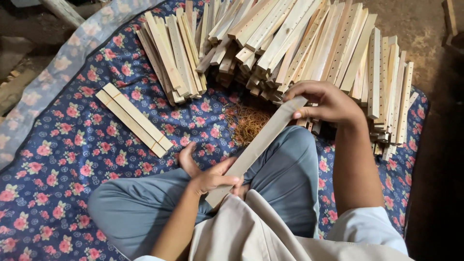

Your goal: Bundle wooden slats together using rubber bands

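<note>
A long pale wooden slat [258, 145] runs diagonally across my lap. My left hand [210, 176] grips its near end by my crossed legs. My right hand [324, 101] pinches its far end, close to a big heap of similar wooden slats [290, 43], some with rows of small holes. A bundle of slats [133, 118] tied with rubber bands lies on the floral cloth to the left. Loose rubber bands [246, 123] lie in a pile just beyond my knees.
I sit cross-legged in grey trousers on a dark blue floral cloth [53, 169]. A pale floral cloth edge [58, 67] runs along the upper left. Bare dirt floor [430, 29] shows at the right and top left.
</note>
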